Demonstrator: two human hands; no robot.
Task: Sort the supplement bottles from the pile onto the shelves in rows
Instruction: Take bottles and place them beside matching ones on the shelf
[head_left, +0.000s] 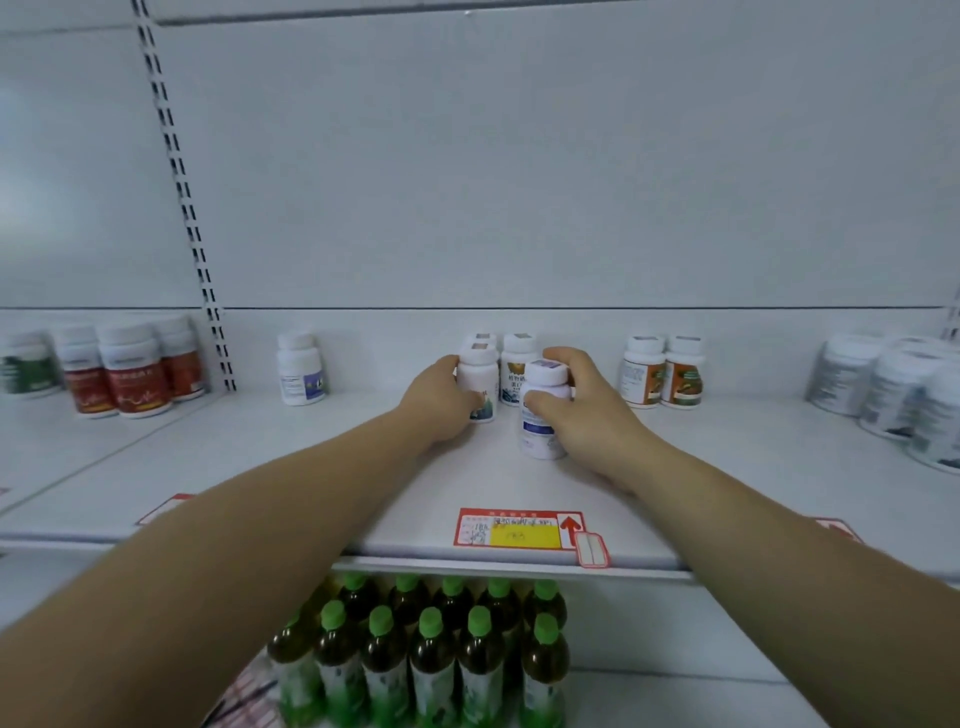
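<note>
Both arms reach onto a white shelf (363, 467). My left hand (441, 400) grips a white supplement bottle with a green-blue label (480, 374), standing upright in a small cluster. Behind it stand two more white bottles, one (517, 364) with a yellow and blue label. My right hand (576, 405) grips a white bottle with a blue band (543, 410), upright on the shelf in front of the cluster. Its thumb lies across the bottle's front.
A lone white bottle with a purple label (300, 369) stands left. Two orange-labelled bottles (662, 371) stand right, grey-labelled ones (893, 389) far right, red-labelled ones (124, 369) far left. A red price tag (519, 530) sits on the shelf edge. Green-capped drink bottles (431, 649) fill the shelf below.
</note>
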